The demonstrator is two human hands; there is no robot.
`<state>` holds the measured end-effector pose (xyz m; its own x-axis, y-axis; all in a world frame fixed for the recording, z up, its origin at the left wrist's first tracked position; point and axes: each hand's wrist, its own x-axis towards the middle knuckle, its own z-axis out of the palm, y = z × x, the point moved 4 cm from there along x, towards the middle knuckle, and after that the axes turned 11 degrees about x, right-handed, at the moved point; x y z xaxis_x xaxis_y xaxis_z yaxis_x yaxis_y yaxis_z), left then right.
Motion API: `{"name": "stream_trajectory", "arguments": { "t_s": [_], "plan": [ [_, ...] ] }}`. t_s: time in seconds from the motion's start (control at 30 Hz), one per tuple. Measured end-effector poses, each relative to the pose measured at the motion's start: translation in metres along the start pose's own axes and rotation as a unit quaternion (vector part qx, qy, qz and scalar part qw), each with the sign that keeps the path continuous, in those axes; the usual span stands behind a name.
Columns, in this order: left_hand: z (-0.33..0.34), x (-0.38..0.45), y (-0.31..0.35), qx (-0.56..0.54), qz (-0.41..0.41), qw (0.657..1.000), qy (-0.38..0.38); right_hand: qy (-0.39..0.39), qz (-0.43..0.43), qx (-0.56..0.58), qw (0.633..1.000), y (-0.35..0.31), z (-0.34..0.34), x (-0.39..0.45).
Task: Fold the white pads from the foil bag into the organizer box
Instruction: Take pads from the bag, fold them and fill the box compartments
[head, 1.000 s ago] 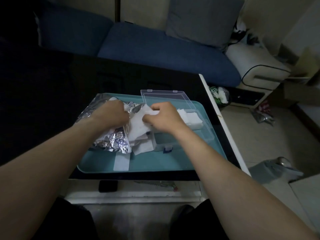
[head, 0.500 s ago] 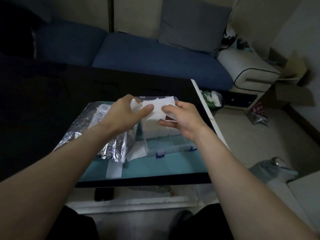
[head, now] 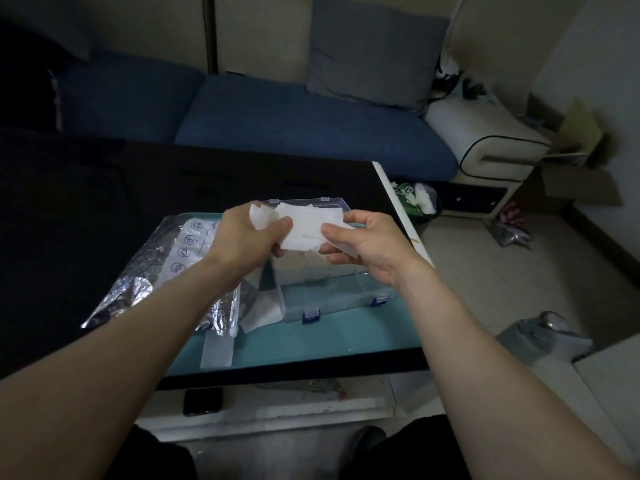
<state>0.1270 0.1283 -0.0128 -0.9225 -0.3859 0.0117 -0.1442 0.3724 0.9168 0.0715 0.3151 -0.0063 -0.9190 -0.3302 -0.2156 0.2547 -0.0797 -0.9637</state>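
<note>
Head view shows the black table (head: 207, 174) first, with your teal tray (head: 311, 341) near its right front corner. On the tray's left side lies the foil bag (head: 156, 271), flat and crinkly. On the tray's right side sits the organizer box (head: 332, 292), lid up, with some white pads already stacked in its far half. More loose white sheets poke out by the bag's mouth, between bag and box.

1 second ago your hands were low, down at the bag's mouth, tugging a pad free. Now you have lifted that pad up and spread it out above the box. That means the pulling-out part is done for this pad and the folding part is starting.

Your left hand (head: 249, 237) pinches the left end of the white pad (head: 304, 226), with the thumb on top and a bit of pad bunched up above it. Your right hand (head: 363, 244) pinches the right end, with the thumb on top and the fingers under. The pad hangs stretched between your 2 hands, right over the far half of the box, not touching it. I think you fold it next, then set it down in the box.
</note>
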Motion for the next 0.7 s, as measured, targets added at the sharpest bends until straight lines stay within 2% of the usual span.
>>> {"name": "stream_trajectory", "arguments": {
  "t_s": [0.13, 0.27, 0.33, 0.5, 0.6, 0.7],
  "plan": [
    [-0.002, -0.002, 0.006, 0.043, 0.028, 0.998, 0.02, 0.002, -0.005, 0.0, 1.0, -0.002, -0.006, 0.0],
    [0.008, -0.012, 0.014, -0.08, -0.01, 0.995, -0.06, 0.008, -0.013, -0.004, 1.0, 0.0, -0.004, 0.001],
    [0.012, -0.019, 0.019, -0.096, -0.007, 0.991, -0.088, 0.008, -0.014, -0.014, 1.0, 0.0, -0.002, 0.0],
    [0.008, -0.017, 0.015, -0.077, -0.01, 0.996, -0.05, 0.041, -0.036, -0.065, 0.996, -0.006, -0.01, -0.003],
    [0.006, -0.012, 0.01, -0.044, 0.002, 0.999, -0.014, 0.054, -0.059, -0.058, 0.995, -0.011, -0.018, -0.005],
    [0.003, -0.009, 0.007, -0.01, 0.017, 1.0, 0.016, -0.01, -0.01, 0.015, 1.0, -0.017, -0.019, -0.007]
  ]
}}
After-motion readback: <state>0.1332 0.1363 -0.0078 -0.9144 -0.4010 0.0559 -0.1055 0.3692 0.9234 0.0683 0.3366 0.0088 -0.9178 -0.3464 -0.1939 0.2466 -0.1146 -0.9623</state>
